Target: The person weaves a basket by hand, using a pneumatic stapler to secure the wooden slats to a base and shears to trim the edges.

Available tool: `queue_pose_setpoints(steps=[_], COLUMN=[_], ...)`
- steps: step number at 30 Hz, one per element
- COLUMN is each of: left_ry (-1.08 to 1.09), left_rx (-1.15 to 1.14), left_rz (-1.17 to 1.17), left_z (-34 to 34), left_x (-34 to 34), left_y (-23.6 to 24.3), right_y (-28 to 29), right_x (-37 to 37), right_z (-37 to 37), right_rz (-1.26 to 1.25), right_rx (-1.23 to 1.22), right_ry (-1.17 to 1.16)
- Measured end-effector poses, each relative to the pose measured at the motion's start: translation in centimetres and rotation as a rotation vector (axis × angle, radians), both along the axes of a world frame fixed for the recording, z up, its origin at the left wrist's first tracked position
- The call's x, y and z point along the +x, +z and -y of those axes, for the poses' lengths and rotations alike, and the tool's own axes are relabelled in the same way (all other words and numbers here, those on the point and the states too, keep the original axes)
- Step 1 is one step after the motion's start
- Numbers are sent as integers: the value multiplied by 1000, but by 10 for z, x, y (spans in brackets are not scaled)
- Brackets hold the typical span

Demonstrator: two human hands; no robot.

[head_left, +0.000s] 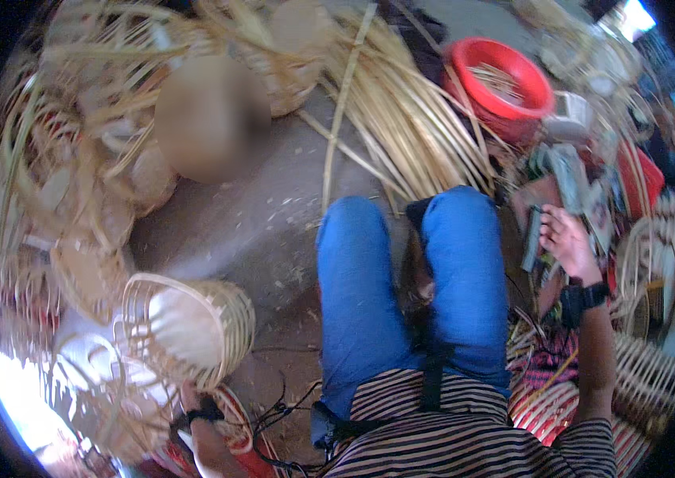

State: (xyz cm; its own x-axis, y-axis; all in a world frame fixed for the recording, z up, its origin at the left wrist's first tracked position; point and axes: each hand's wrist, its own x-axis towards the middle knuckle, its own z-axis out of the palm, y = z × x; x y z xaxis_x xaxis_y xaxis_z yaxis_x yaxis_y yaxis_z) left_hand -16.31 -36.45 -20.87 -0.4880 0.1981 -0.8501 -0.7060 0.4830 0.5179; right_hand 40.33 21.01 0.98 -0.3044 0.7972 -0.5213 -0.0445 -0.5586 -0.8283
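My left hand is at the lower edge of a light bamboo basket, which is tilted with its round pale bottom showing through an open weave. The hand seems closed on the basket's rim, though its fingers are partly hidden. On the other side, my right hand is raised beside my right knee with curled fingers. A narrow grey-green flat object lies against its fingertips and appears pinched there; blur hides its exact kind. Both wrists wear dark bands.
Unfinished baskets and loose bamboo strips pile up on the left. Long split bamboo strips lie ahead of my knees. A red basin with short sticks stands at the far right. Near my right elbow sits another ribbed basket. Dark cords lie by my left hip.
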Motion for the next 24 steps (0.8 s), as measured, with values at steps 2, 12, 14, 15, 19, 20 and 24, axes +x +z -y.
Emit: queue_pose_setpoints(steps=[2,12,14,15,19,20,24], left_ry=[39,197,225,235,167,107,-373], left_rx=[-63,-247,-318,-346,-350,-316,-9], left_rz=[-8,-333,-468,-535,-729,-735,-624], left_z=[-4,-74,-97,-113,-210,-234,-312], left_x=[-8,39,48,52,90,102,144], left_y=[2,66,102,122,198,214,249], right_y=[-17,-94,-116,-128,-192,-206,-227], right_x=[22,-7,-23,-31,-47,-53,-67], right_z=[13,23,12,5,-19,-23,-36], right_rz=[3,230,306,361,694,750,1078], right_rx=[-53,-187,-136,-95,246,330,596], right_ry=[-117,-60,41,91,320,374,541])
